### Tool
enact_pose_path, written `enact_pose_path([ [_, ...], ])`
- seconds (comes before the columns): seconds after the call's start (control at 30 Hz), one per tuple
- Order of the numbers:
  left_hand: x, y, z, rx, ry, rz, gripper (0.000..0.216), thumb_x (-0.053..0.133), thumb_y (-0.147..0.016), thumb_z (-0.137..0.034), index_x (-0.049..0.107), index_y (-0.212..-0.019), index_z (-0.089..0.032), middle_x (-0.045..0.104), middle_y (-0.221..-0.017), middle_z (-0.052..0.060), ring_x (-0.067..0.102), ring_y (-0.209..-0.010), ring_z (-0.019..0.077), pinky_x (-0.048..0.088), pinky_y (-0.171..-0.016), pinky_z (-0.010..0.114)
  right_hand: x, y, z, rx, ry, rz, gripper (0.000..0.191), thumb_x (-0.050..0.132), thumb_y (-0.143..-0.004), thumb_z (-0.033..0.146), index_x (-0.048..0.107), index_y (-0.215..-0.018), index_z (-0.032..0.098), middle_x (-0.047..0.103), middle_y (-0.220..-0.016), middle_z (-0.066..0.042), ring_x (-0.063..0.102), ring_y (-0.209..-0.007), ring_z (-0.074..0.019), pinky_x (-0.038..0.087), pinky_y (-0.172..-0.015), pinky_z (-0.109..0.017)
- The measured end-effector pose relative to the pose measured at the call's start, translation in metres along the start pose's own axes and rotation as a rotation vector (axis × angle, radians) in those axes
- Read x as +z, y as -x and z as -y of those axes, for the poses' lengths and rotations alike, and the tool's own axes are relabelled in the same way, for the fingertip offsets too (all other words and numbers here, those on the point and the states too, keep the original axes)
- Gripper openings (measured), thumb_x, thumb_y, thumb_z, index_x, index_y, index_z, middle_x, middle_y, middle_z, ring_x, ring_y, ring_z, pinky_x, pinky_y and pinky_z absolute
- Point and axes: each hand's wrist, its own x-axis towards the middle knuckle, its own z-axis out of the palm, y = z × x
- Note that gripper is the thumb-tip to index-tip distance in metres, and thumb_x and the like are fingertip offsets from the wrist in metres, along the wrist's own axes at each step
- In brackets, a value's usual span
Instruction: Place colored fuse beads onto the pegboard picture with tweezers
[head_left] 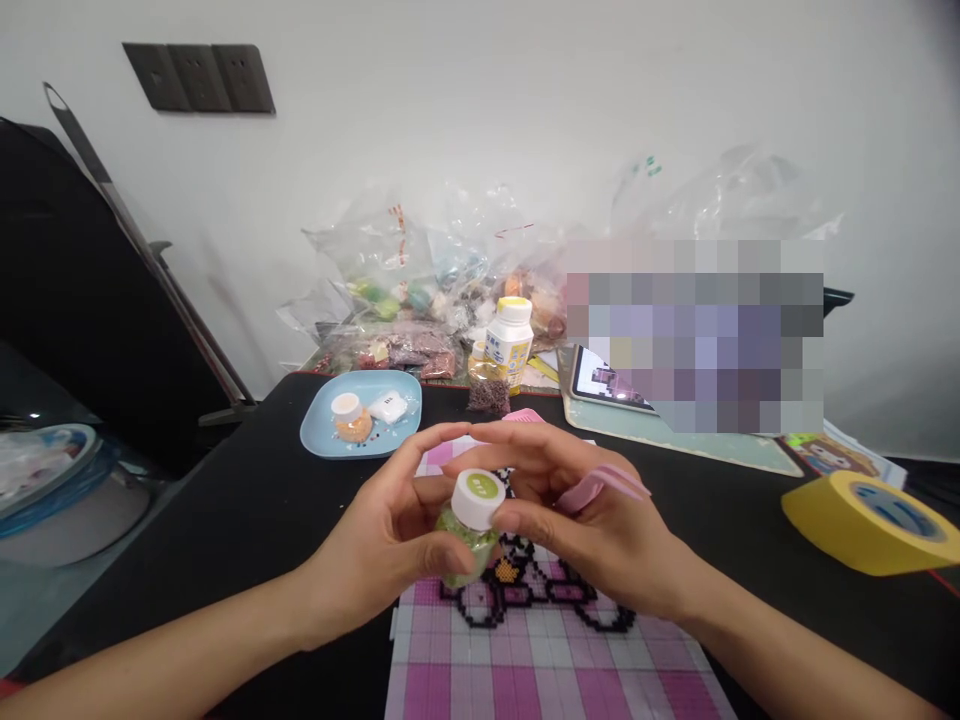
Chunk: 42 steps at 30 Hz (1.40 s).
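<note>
My left hand (382,545) is wrapped round a small clear bottle of green beads (466,545), held above a pink-and-white bead pegboard (540,660) with a black-outlined pattern. My right hand (577,520) has its thumb and fingers closed on the bottle's white cap (480,497). Pink tweezers (600,485) are tucked in that same hand and stick out to the right.
On the black table (247,520) sit a blue plate (319,435) with two small bottles, a white pill-style bottle (510,340), a jar of dark beads (489,392), bags of beads (405,290), a tablet (611,385), and a yellow tape roll (870,520) at right.
</note>
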Motion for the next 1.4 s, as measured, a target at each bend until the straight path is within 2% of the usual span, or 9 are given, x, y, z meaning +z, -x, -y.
enact_pose_path([
  [0.2,-0.002,0.002,-0.002,0.007,-0.064,0.062,0.063,0.074,-0.077,-0.036,0.043,-0.131,-0.034,0.072,-0.096,0.002,0.07,-0.087,0.0195,0.05,-0.077,0.031,-0.002,0.001,0.002,0.033,-0.131,0.033,0.04,0.061,-0.088,0.019,0.05,-0.125,0.03,0.065,-0.109,-0.002,0.06,-0.066,-0.0084,0.055,-0.061,-0.025],
  [0.37,-0.005,0.002,0.002,-0.019,-0.082,0.082,0.064,0.072,-0.078,-0.038,0.041,-0.133,-0.033,0.071,-0.1,0.003,0.068,-0.09,0.0192,0.049,-0.08,0.032,-0.004,0.0,0.007,-0.019,0.161,0.022,0.043,0.066,-0.084,0.017,0.055,-0.124,0.029,0.064,-0.097,0.0,0.048,-0.054,-0.0051,0.044,-0.048,-0.019],
  [0.5,-0.004,0.0,0.008,0.013,-0.027,0.02,0.067,0.08,-0.071,-0.028,0.044,-0.128,-0.034,0.071,-0.096,0.0,0.066,-0.084,0.013,0.05,-0.073,0.023,0.0,-0.002,0.002,-0.143,0.423,-0.034,0.029,0.07,-0.081,0.025,0.067,-0.11,0.023,0.058,-0.08,-0.001,0.05,-0.067,-0.0105,0.042,-0.053,-0.022],
  [0.67,-0.003,0.001,0.012,0.03,-0.076,-0.042,0.068,0.082,-0.07,-0.025,0.045,-0.127,-0.034,0.071,-0.097,-0.001,0.065,-0.079,0.0116,0.05,-0.072,0.022,0.003,-0.004,-0.002,-0.137,0.517,-0.102,0.021,0.072,-0.079,0.028,0.071,-0.098,0.02,0.053,-0.071,0.001,0.051,-0.067,-0.0114,0.042,-0.057,-0.025],
  [0.87,0.002,0.005,0.004,-0.058,-0.013,0.132,0.066,0.072,-0.078,-0.041,0.04,-0.135,-0.032,0.073,-0.093,0.005,0.069,-0.085,0.0198,0.05,-0.073,0.028,-0.012,-0.003,0.013,-0.058,0.207,0.195,0.026,0.062,-0.087,0.018,0.066,-0.112,0.024,0.064,-0.096,-0.002,0.06,-0.073,-0.0103,0.051,-0.063,-0.024],
  [1.0,0.0,0.005,0.001,-0.014,-0.068,0.201,0.059,0.063,-0.086,-0.04,0.038,-0.138,-0.032,0.072,-0.098,0.007,0.068,-0.091,0.0213,0.051,-0.076,0.032,-0.018,-0.007,0.02,-0.077,0.141,0.313,0.042,0.051,-0.091,0.009,0.056,-0.128,0.029,0.061,-0.114,-0.004,0.063,-0.078,-0.0092,0.054,-0.072,-0.026],
  [1.1,-0.006,0.001,0.0,0.034,-0.126,0.142,0.053,0.06,-0.089,-0.036,0.04,-0.138,-0.03,0.071,-0.106,0.008,0.068,-0.097,0.0222,0.051,-0.083,0.033,-0.021,-0.018,0.029,-0.166,0.303,0.374,0.047,0.046,-0.089,0.002,0.056,-0.128,0.026,0.062,-0.114,-0.006,0.058,-0.105,-0.0143,0.049,-0.091,-0.033],
  [1.17,-0.01,-0.002,-0.002,0.076,-0.14,0.091,0.051,0.061,-0.089,-0.033,0.042,-0.136,-0.029,0.07,-0.11,0.009,0.068,-0.099,0.0224,0.051,-0.086,0.033,-0.022,-0.027,0.035,-0.168,0.41,0.423,0.047,0.043,-0.089,0.001,0.059,-0.125,0.027,0.062,-0.113,-0.006,0.055,-0.11,-0.0149,0.047,-0.093,-0.033],
  [1.4,-0.019,-0.01,-0.011,0.212,-0.212,-0.045,0.041,0.058,-0.091,-0.024,0.05,-0.13,-0.032,0.07,-0.09,-0.003,0.068,-0.086,0.0121,0.052,-0.076,0.019,-0.018,-0.05,0.034,-0.236,0.848,0.286,0.029,0.054,-0.092,0.025,0.064,-0.119,0.025,0.063,-0.093,-0.006,0.058,-0.085,-0.0176,0.047,-0.073,-0.032],
])
